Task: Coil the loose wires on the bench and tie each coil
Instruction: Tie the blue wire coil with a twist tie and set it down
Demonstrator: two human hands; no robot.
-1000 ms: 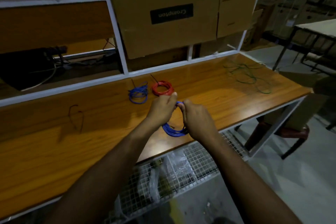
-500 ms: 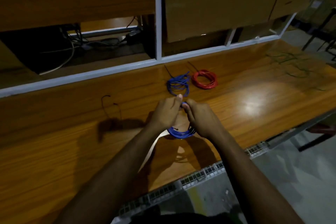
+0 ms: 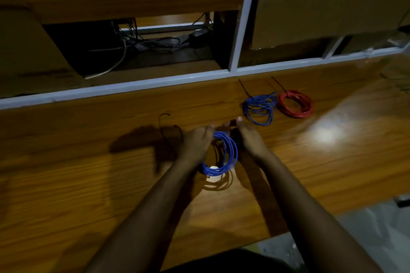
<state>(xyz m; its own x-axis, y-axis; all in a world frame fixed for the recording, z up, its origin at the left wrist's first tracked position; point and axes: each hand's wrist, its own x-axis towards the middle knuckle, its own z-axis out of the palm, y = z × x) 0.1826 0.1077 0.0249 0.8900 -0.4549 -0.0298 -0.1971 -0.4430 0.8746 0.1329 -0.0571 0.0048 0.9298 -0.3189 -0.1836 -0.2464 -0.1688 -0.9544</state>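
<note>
A blue wire coil (image 3: pixel 229 155) hangs between my two hands just above the wooden bench (image 3: pixel 77 173). My left hand (image 3: pixel 196 142) grips the coil's left side. My right hand (image 3: pixel 246 137) holds its upper right side, fingertips pinched near the top. Beyond my hands lie a tied blue coil (image 3: pixel 259 107) and a tied red coil (image 3: pixel 296 103), each with a thin black tie sticking up. A loose black tie (image 3: pixel 164 117) lies on the bench to the left of my left hand.
A white metal frame rail (image 3: pixel 133 85) runs along the back of the bench. Behind it are cardboard boxes (image 3: pixel 310 6) and a dark shelf opening with tangled cables (image 3: pixel 155 42). The bench's front edge and the grey floor (image 3: pixel 366 228) show at lower right.
The view has swung left and closer to the bench. My hands with the blue coil have come nearer to the black tie; the green wires at far right are out of view.
</note>
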